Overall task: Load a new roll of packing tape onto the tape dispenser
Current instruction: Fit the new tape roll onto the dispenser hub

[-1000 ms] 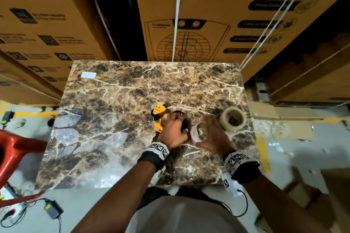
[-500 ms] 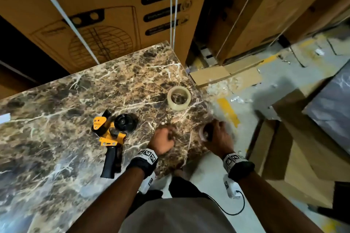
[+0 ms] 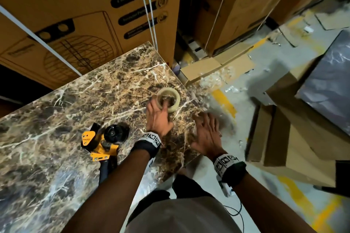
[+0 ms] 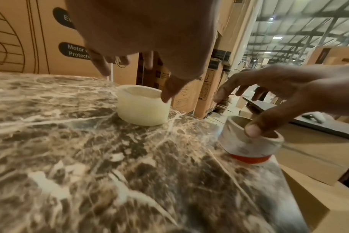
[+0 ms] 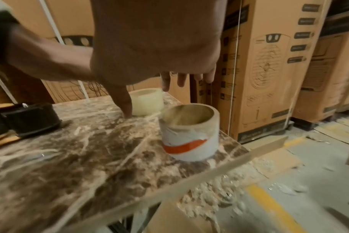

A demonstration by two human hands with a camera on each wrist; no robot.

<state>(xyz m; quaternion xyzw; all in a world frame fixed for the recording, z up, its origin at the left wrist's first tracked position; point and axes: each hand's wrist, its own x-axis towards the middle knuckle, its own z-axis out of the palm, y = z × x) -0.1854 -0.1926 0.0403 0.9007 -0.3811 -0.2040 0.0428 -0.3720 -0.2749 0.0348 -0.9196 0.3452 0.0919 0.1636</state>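
Note:
The new roll of clear tape point(image 3: 169, 100) lies flat near the far right corner of the marble table point(image 3: 75, 109). My left hand point(image 3: 160, 108) is over it with fingers spread, fingertips at its rim and hole point(image 4: 143, 105). The empty white-and-orange core point(image 5: 189, 134) stands upright at the table's right edge. My right hand point(image 3: 206, 128) hovers just above the core with straight fingers, hiding it in the head view. The yellow-and-black tape dispenser point(image 3: 102, 143) lies on its side to the left of my left wrist, its black hub bare.
Tall cardboard cartons point(image 3: 85, 15) stand right behind the table. Brown boxes point(image 3: 284, 138) and flattened cardboard point(image 3: 217, 66) lie on the floor to the right, with plastic scraps around. The core stands very close to the table's right edge point(image 5: 239, 157).
My view has swung right. The right hand set the empty core on the table's edge and let go. The left hand left its fist near the dispenser and reached the new roll.

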